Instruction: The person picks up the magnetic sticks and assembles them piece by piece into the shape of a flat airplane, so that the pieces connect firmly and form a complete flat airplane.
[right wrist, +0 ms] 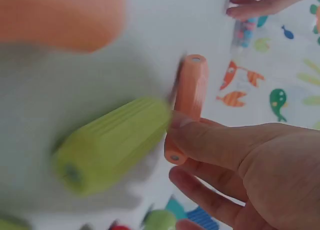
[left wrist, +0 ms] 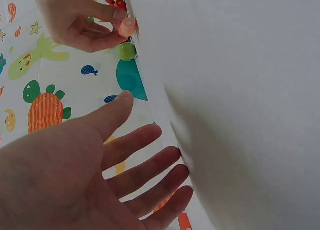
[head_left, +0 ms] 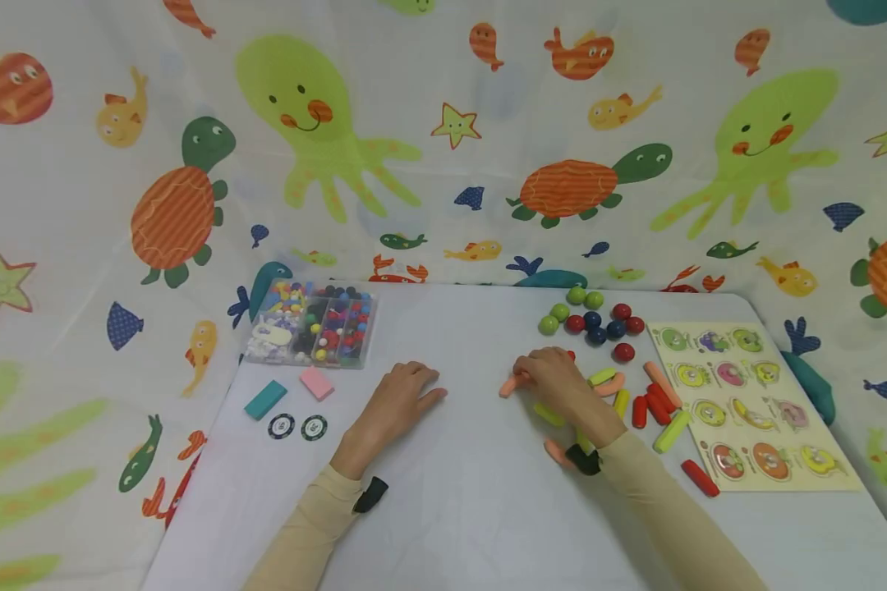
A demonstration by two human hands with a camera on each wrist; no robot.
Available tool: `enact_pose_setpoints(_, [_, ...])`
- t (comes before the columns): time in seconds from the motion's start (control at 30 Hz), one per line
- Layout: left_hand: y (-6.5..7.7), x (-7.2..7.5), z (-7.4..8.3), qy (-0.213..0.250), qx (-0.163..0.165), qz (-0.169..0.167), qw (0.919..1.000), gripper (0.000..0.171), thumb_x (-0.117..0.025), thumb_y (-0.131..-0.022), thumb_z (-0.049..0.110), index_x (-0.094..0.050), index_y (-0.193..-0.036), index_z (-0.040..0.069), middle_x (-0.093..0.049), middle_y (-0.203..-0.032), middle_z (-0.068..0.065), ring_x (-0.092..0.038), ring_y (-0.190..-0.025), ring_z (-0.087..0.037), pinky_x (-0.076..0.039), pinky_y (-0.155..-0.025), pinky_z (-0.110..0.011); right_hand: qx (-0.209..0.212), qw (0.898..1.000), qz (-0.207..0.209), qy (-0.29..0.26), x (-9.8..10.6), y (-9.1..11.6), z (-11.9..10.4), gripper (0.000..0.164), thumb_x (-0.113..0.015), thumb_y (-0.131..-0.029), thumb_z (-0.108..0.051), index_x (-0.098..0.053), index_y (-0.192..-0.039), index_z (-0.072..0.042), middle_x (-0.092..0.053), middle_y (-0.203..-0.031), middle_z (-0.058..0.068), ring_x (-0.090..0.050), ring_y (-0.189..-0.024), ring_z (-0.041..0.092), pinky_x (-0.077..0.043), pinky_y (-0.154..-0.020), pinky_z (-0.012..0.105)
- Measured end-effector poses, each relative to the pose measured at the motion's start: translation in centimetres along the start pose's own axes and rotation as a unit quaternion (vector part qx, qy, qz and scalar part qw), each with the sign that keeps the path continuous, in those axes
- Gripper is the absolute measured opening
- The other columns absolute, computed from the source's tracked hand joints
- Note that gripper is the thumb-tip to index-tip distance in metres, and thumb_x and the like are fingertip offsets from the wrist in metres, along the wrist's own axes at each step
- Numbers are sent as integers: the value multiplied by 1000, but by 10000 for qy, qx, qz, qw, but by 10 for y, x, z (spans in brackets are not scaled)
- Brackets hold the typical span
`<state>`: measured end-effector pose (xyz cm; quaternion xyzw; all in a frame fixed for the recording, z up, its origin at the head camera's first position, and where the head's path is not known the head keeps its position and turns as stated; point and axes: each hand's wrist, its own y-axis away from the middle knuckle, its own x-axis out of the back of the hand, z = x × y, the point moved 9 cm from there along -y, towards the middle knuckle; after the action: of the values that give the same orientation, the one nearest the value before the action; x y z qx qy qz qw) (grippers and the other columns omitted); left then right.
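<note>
My right hand point(head_left: 554, 382) pinches a salmon-orange ribbed stick point(right wrist: 191, 87) between thumb and fingers, low over the white table. Around and under that hand lie more short sticks: a yellow-green stick point(right wrist: 115, 145) fills much of the right wrist view, and red sticks point(head_left: 659, 400) lie to its right. Some of the sticks are partly hidden by the hand and forearm. My left hand point(head_left: 395, 406) is at the middle left of the table, holding nothing. In the left wrist view its fingers point(left wrist: 145, 165) are spread and nearly straight, with their tips at the tabletop.
A compartment box point(head_left: 310, 324) of small beads stands at the back left. In front of it are a teal block point(head_left: 265, 400), a pink block point(head_left: 316, 382) and two poker chips point(head_left: 314, 428). Green, red and blue balls point(head_left: 596, 336) cluster behind the sticks. A fruit-picture board point(head_left: 783, 476) lies right.
</note>
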<state>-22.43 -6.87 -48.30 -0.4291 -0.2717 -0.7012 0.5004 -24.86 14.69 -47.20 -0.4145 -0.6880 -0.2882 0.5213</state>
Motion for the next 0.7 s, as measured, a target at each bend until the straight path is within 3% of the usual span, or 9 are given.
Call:
enact_pose_setpoints(0.2, [-1,-1,1,191,-49,-1,9998,39,-65,-99,36,-70,-124,7,-67,-125,-14,-61,-118,-35,-49,-100,-52,303,9995,-101,-88,-1,-10,-30,20,-74,-91,-8,-74,-111,-11,-74,-101,5,-66,-93,24,-54,-91,43])
enact_pose_setpoints(0.47, [-1,-4,-2,529,10,-151,9985,39,-63,-101,36,-68,-126,7,-67,-124,-12,-61,-118,-30,-49,-102,-47,599,9976,-304,-155,-23,-25,-70,15,-74,-92,-10,-75,-108,-11,-75,-101,5,-67,-90,23,-55,-85,39])
enact_pose_setpoints(0.7, [0,-1,-4,520,-2,-59,9986,30,-63,-102,25,-69,-124,7,-67,-114,-10,-62,-109,-29,-52,-95,-45,788,9964,-306,-94,-36,-30,-94,14,-74,-92,-7,-75,-104,-12,-73,-94,2,-65,-87,21,-53,-80,38])
